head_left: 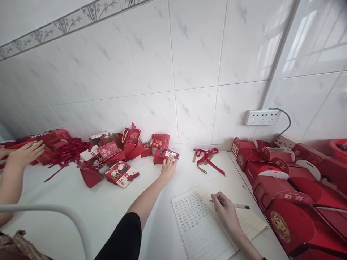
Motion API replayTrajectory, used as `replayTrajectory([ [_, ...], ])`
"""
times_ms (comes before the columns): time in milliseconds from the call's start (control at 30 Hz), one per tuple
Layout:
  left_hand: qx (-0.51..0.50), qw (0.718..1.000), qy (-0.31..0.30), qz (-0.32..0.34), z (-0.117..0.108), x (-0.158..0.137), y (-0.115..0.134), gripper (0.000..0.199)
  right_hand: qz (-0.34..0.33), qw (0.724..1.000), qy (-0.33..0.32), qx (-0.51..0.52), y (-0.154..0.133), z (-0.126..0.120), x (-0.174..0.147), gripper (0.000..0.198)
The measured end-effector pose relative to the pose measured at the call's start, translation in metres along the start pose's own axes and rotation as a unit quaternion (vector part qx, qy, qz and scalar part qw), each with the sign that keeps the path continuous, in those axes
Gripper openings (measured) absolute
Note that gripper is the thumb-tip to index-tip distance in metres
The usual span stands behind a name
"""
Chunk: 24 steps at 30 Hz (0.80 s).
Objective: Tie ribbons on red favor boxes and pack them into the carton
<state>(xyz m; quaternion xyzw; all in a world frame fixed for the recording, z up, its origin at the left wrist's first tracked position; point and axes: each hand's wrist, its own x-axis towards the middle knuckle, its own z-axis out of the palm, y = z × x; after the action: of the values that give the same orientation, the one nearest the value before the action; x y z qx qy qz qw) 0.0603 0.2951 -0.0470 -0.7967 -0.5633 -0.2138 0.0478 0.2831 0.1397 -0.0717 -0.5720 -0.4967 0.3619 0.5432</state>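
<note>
My left hand (168, 167) reaches forward to a small red gift box (160, 157) near the wall, its fingers closed over the box's right end, partly covering a white printed panel. In my right hand (226, 215) is a black-tipped pen (241, 206), held in a writing grip over the open notebook (189, 224). Handwritten rows fill much of the left page; the right page is partly hidden by my hand. Just behind the held box, another red box (160, 141) leans by the wall. A dark red ribbon (207, 157) with tan strips lies right of my left hand.
Several red printed boxes (121, 172) and a red tassel-like heap (65, 150) spread along the wall. Large red boxes (282, 216) crowd the right side, below a power strip (262, 117). Another person's hand (27, 153) touches red items far left. A white curved bar (54, 209) crosses lower left.
</note>
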Motion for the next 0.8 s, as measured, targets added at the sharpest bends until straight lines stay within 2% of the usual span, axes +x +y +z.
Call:
replayTrajectory([
  [167, 0.01, 1.0, -0.016, 0.019, -0.001, 0.037, -0.006, 0.023, -0.012, 1.0, 0.001, 0.023, -0.001, 0.002, 0.002, 0.044],
  [267, -0.011, 1.0, 0.002, 0.017, -0.019, 0.046, -0.014, 0.025, -0.026, 0.999, 0.004, 0.018, -0.003, 0.002, 0.002, 0.043],
  [367, -0.043, 0.997, 0.064, -0.012, -0.05, 0.049, -0.026, 0.013, -0.033, 0.999, 0.005, 0.011, -0.003, 0.002, 0.001, 0.042],
  [467, -0.083, 0.979, 0.168, -0.079, -0.086, 0.04, -0.038, 0.01, -0.032, 0.999, 0.004, 0.01, -0.003, 0.001, 0.001, 0.041],
  [533, -0.116, 0.953, 0.244, -0.135, -0.109, 0.021, -0.041, 0.013, -0.034, 0.999, 0.004, 0.01, -0.002, 0.001, 0.001, 0.041],
  [633, -0.165, 0.906, 0.341, -0.191, -0.131, -0.033, -0.033, 0.015, -0.038, 0.999, 0.003, 0.009, 0.0, -0.001, 0.001, 0.044],
  [700, -0.188, 0.882, 0.384, -0.2, -0.136, -0.083, -0.017, 0.015, -0.035, 0.999, 0.002, 0.007, 0.002, -0.002, 0.001, 0.046],
  [800, -0.249, 0.854, 0.406, -0.208, -0.127, -0.157, 0.016, 0.013, -0.013, 1.0, -0.009, 0.004, 0.001, -0.005, -0.003, 0.049],
])
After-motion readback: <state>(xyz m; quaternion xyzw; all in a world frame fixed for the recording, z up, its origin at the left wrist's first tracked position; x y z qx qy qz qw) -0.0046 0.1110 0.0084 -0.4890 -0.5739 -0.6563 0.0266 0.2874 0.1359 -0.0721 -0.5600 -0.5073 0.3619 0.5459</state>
